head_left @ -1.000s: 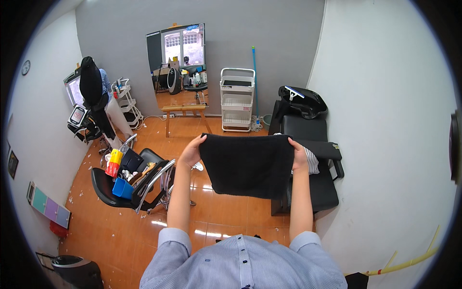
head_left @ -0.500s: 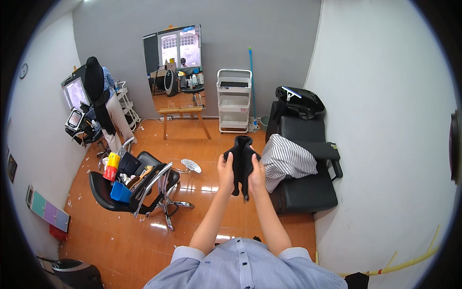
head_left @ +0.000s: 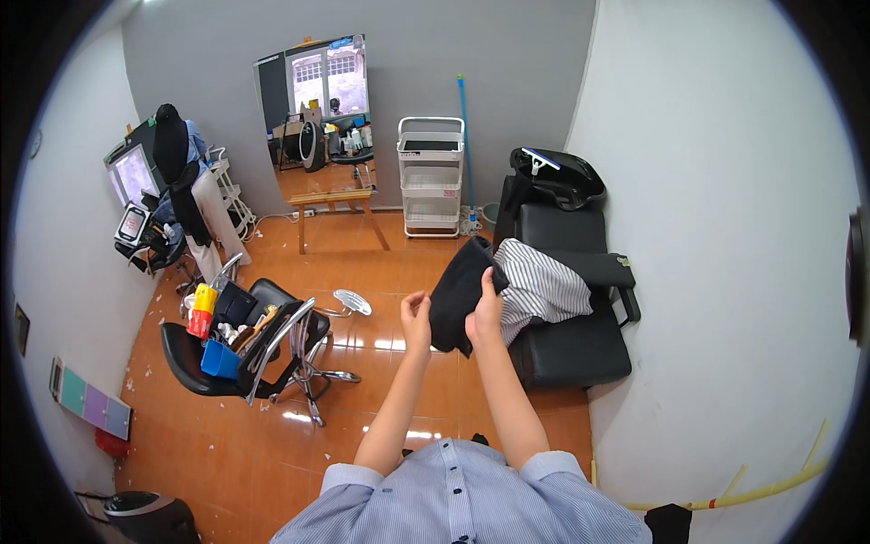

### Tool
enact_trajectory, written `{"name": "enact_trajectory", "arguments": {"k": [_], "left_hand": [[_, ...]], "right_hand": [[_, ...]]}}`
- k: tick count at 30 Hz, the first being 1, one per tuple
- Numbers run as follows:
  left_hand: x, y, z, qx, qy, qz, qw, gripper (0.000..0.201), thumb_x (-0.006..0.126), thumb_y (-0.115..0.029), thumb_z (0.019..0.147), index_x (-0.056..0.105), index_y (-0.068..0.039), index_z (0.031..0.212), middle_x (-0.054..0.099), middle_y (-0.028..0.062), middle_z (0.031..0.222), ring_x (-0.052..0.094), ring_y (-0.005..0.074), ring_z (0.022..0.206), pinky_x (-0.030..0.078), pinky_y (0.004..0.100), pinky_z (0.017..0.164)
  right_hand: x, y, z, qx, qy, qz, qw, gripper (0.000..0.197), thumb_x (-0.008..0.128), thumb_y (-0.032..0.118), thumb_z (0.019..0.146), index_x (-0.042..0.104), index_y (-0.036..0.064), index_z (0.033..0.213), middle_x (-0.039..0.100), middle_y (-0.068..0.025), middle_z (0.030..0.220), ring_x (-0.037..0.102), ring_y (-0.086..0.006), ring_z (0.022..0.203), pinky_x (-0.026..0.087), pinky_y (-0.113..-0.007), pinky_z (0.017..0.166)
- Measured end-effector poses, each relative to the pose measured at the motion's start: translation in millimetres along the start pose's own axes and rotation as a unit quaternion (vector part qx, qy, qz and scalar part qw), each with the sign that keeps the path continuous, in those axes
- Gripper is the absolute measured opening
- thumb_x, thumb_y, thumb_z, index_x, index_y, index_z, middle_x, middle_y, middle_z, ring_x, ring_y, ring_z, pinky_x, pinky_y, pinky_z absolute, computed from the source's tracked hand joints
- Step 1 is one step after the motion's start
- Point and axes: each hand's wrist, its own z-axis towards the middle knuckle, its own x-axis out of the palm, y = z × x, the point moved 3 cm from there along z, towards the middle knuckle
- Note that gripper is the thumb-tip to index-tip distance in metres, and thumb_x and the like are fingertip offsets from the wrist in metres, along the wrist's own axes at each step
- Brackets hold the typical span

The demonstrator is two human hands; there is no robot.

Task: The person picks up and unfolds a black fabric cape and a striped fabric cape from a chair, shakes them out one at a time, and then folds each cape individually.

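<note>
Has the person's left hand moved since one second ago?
Yes, to the right: against the trolley, the left hand then appeared left of it, and now appears below its left part.

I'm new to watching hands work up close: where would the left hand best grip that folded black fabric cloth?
Probably on the left edge of the folded black fabric cloth, pinched between thumb and fingers, coming from the left. That soft edge looks free and lies toward the bare left hand, while the bare right hand grips the cloth's right side.

Black cloth (head_left: 456, 299), grey-and-white striped fabric (head_left: 548, 286)
</note>
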Motion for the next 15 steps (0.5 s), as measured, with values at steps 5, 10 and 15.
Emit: {"name": "enact_trajectory", "arguments": {"k": [5,10,15], "left_hand": [[16,39,-21,-0.249,-0.050,0.139,0.957,0.069,0.068,-0.039,0.081,0.030,-0.003,0.126,0.044,0.0123,0.122,0.051,0.0276,0.107,0.044,0.0451,0.088],[50,65,-9,-0.257,0.071,-0.045,0.963,0.055,0.069,-0.029,0.081,0.040,0.000,0.118,0.051,0.0125,0.112,0.060,0.0227,0.091,0.051,0.0325,0.075],[86,82,-2,-0.183,0.127,-0.058,0.973,0.024,0.062,-0.007,0.084,0.051,-0.001,0.104,0.059,0.0070,0.094,0.061,0.0163,0.081,0.050,0.0254,0.072]], "right_hand": [[-3,32,26,0.010,0.033,0.079,0.996,0.087,0.059,0.055,0.081,0.026,-0.0026,0.137,0.028,-0.0109,0.141,0.022,-0.0213,0.132,0.012,-0.038,0.110],[1,71,26,-0.046,0.004,0.124,0.991,0.083,0.055,0.058,0.083,0.029,0.0010,0.137,0.031,-0.0086,0.141,0.026,-0.0221,0.130,0.015,-0.039,0.110],[-18,117,34,-0.093,-0.006,0.186,0.978,0.059,0.049,0.050,0.089,0.044,0.0077,0.129,0.045,-0.0057,0.131,0.041,-0.0223,0.121,0.030,-0.039,0.103]]}}
